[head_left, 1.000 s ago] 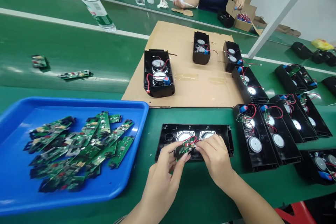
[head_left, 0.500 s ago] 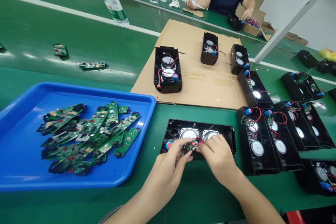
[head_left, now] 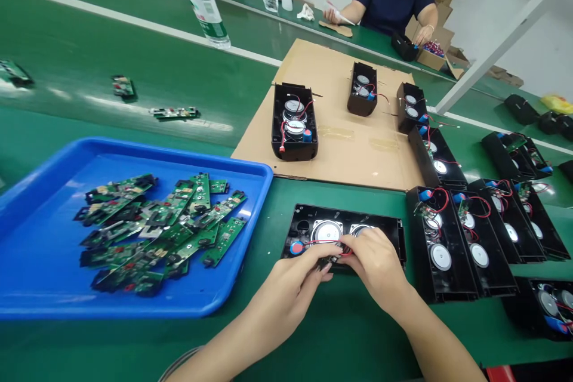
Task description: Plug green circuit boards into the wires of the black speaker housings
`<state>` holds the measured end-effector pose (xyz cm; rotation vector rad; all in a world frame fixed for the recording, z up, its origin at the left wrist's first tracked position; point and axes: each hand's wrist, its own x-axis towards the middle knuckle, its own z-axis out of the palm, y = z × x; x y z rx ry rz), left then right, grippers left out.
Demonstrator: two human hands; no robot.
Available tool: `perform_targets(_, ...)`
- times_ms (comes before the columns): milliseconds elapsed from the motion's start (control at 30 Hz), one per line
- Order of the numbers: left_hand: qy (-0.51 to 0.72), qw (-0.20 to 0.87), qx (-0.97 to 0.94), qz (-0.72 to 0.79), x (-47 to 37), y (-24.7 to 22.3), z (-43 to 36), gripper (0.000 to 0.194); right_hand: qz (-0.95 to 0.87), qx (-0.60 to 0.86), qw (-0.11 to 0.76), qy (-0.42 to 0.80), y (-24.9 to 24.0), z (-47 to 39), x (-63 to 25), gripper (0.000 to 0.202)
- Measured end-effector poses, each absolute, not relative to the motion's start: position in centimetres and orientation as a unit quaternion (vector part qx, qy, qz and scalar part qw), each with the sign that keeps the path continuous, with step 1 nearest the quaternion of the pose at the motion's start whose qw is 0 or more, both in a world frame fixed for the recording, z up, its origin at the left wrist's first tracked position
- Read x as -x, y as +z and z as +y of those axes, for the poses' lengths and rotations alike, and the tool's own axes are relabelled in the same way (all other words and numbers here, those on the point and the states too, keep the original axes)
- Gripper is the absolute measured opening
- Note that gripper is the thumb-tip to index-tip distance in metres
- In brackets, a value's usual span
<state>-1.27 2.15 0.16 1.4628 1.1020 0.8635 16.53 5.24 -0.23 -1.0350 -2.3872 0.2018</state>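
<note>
In the head view, my left hand (head_left: 298,283) is closed on a small circuit board (head_left: 329,261), mostly covered by the fingers. My right hand (head_left: 380,262) pinches at the end of a red wire (head_left: 320,242) against that board; its tip is hidden. Both hands are over the near edge of an open black speaker housing (head_left: 308,213), which lies lengthwise on the green table. Inside it are two round speaker drivers, the left driver (head_left: 327,233) in plain view and the other partly behind my right hand. A blue cylinder with a red end (head_left: 296,248) sits at the left.
Left of my hands, a blue tray (head_left: 210,307) holds a pile of circuit boards (head_left: 165,224). More open housings (head_left: 441,256) stand at the right and on a cardboard sheet (head_left: 344,155). Across the bench, a person (head_left: 394,3) handles a black housing. A water bottle (head_left: 208,15) stands at the back.
My right hand has moved left, closer to my left hand and the board. The red wire now runs straighter from the blue cylinder. The whole view has shifted slightly.
</note>
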Motion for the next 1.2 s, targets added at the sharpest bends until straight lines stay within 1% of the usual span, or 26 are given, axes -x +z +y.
perform_targets(233,0.388,0.57,-0.537,0.485,1.0,0.1,2.5,0.021,-0.873,0.382,0.292,0.08,-1.0,5.5,-16.3,0.021)
perform_targets(333,0.392,0.572,-0.523,0.497,1.0,-0.3,2.8,0.023,-0.872,0.394,0.27,0.101,-1.0,5.5,-17.0,0.018)
perform_targets(367,0.387,0.563,-0.525,0.508,1.0,-0.4,2.8,0.025,-0.872,0.405,0.253,0.113,-1.0,5.5,-17.3,0.023)
perform_targets(467,0.355,0.506,-0.561,0.55,0.8,-0.6,2.3,0.029,-0.862,0.44,0.196,0.16,-0.4,5.5,-18.0,0.054)
perform_targets(533,0.336,0.458,-0.588,0.576,0.6,-0.6,1.9,0.032,-0.85,0.462,0.171,0.186,0.0,5.5,-18.2,0.063)
perform_targets(567,0.332,0.436,-0.597,0.585,0.5,-0.6,1.7,0.033,-0.843,0.472,0.162,0.2,0.3,5.5,-18.1,0.062)
perform_targets(633,0.338,0.406,-0.609,0.592,0.3,-0.4,1.4,0.034,-0.826,0.491,0.148,0.233,0.8,5.6,-17.9,0.05)
perform_targets(700,0.353,0.404,-0.604,0.589,0.3,-0.1,1.4,0.034,-0.816,0.505,0.131,0.25,1.4,5.7,-17.7,0.034)
perform_targets(767,0.366,0.424,-0.581,0.59,0.4,0.2,1.5,0.034,-0.82,0.513,0.11,0.23,1.9,5.8,-17.8,0.024)
perform_targets(867,0.369,0.447,-0.546,0.605,0.5,0.7,1.8,0.03,-0.835,0.508,0.094,0.191,2.2,6.0,-18.1,0.02)
perform_targets(1067,0.355,0.442,-0.557,0.607,0.9,1.6,2.1,0.024,-0.851,0.489,0.084,0.172,1.2,6.4,-18.2,0.025)
perform_targets(1200,0.336,0.443,-0.572,0.603,1.2,2.2,2.5,0.021,-0.864,0.475,0.063,0.156,1.0,6.7,-17.8,0.01)
